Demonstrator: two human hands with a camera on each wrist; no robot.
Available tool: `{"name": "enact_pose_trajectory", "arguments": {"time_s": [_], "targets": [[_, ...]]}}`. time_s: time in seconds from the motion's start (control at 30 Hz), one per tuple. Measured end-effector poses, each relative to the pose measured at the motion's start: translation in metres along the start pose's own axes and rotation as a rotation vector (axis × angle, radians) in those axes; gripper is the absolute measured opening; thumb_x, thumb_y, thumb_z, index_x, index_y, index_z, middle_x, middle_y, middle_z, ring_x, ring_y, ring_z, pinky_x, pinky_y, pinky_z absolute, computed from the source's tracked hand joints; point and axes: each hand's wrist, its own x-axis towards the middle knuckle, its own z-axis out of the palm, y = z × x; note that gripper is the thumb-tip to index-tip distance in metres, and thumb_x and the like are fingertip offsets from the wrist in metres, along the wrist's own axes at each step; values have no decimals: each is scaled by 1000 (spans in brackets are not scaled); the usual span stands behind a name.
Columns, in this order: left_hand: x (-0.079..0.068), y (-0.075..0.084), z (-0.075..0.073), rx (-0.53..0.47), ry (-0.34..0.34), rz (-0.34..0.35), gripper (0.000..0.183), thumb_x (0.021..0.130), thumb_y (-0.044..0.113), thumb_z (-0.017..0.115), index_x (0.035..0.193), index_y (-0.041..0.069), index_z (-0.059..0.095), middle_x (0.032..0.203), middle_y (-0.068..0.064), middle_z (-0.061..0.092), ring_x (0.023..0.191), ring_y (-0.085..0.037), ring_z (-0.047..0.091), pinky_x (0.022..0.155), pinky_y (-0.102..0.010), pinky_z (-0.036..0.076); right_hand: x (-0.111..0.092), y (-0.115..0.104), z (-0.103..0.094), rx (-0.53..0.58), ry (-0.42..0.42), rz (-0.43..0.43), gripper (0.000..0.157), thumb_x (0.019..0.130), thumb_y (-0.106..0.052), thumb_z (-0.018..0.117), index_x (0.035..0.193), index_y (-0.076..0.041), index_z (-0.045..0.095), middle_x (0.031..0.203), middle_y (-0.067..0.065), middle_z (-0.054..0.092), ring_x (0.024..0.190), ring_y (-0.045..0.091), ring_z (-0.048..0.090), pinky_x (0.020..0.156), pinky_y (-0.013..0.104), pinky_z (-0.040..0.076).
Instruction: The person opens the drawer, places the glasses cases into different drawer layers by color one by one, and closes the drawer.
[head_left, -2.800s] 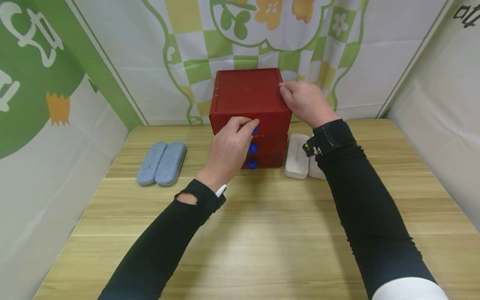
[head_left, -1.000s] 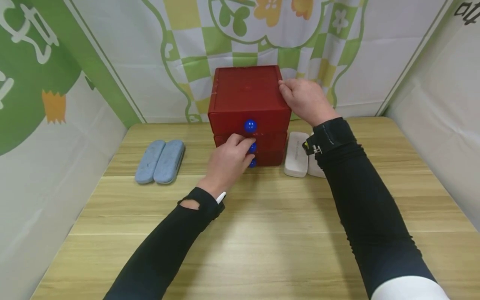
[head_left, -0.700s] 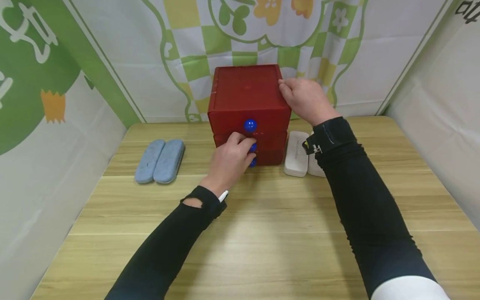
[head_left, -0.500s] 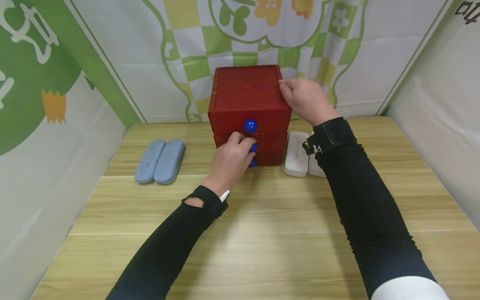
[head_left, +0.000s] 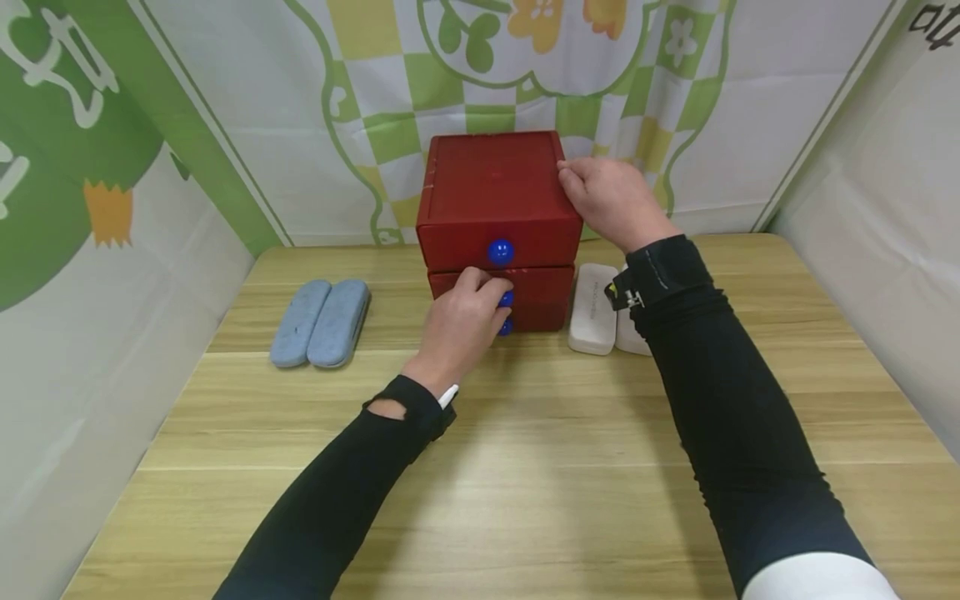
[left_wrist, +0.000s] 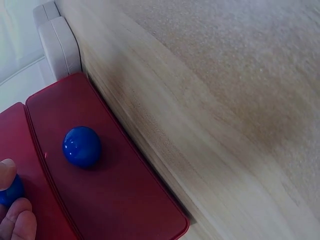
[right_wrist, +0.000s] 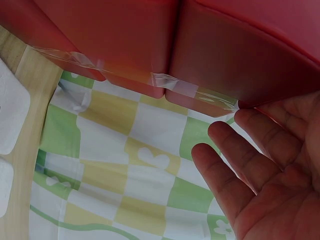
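A red unit of three stacked drawers (head_left: 491, 179) stands at the back of the table, each front with a round blue knob. My left hand (head_left: 459, 321) pinches the middle knob (head_left: 507, 297) between thumb and fingers; in the left wrist view only fingertips show on that middle knob (left_wrist: 15, 191). The top knob (head_left: 501, 252) and the bottom knob (left_wrist: 82, 146) are untouched. My right hand (head_left: 611, 200) rests against the unit's upper right side. In the right wrist view, the right hand (right_wrist: 270, 170) has its fingers extended, some touching the red side.
Left of the unit lie two blue-grey cases (head_left: 318, 325) side by side. To its right are two white cases, one (head_left: 594, 310) plain to see, the other (head_left: 632, 337) partly behind the right wrist. A patterned cloth (head_left: 442, 83) hangs behind the wooden table (head_left: 540, 500).
My left hand has gone down from the top knob to the middle one. The middle drawer's front now sits slightly further forward, over the bottom one. The right hand has stayed put.
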Motion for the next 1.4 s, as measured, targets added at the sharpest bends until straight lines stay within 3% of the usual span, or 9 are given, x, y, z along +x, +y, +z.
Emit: {"name": "enact_pose_trajectory", "arguments": {"time_s": [0.63, 1.4], "targets": [[-3, 1, -3, 4, 26, 25, 32, 82, 18, 77, 111, 6, 69, 100, -13, 59, 85, -20, 62, 62, -30, 55, 1, -1, -1, 0, 6, 2, 48, 105, -35, 33, 140, -10, 55, 140, 9, 56, 124, 26, 53, 101, 45, 44], [-16, 15, -12, 0, 1, 21, 33, 83, 22, 76, 112, 7, 70, 99, -10, 59, 83, -16, 61, 64, -26, 54, 1, 1, 1, 6, -4, 8, 48, 105, -35, 33, 141, -10, 53, 141, 9, 55, 128, 26, 50, 105, 45, 41]]}}
